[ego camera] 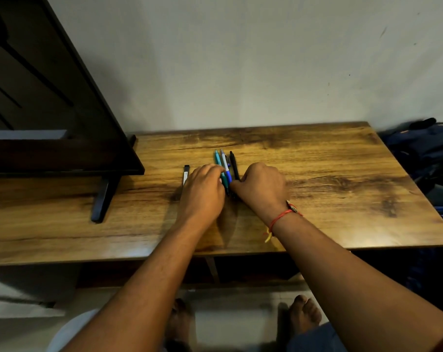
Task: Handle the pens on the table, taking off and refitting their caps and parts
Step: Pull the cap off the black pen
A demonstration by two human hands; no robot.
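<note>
- Three pens are lying side by side in the middle of the brown wood-grain table (329,199), pointing toward the far wall: a slim teal plastic pen (217,158) on the left, a white-and-blue pen (225,165) in the middle and a black pen (234,165) on the right, all touching or nearly so.
- The left hand (202,193) is curling its fingers down over the near part of the teal pen. Whether it is actually pinching the barrel or only resting on it I cannot tell.
- The right hand (262,185) (a red thread bracelet (278,219) is sitting on its wrist) is bunching its fingers beside the black pen's near end. Its grip is hidden too, so I cannot tell what it is holding, if anything.
- Every far end in view is looking whole, with no loose cap or part lying beside the bundle.
- A short flat black stick with a pale label (186,174) is lying apart, just left of the left hand. It may be another pen.
- Judging by this, the work is sitting at a gathering or picking stage. No pen is showing as taken apart, and I cannot say how many are done.
</note>
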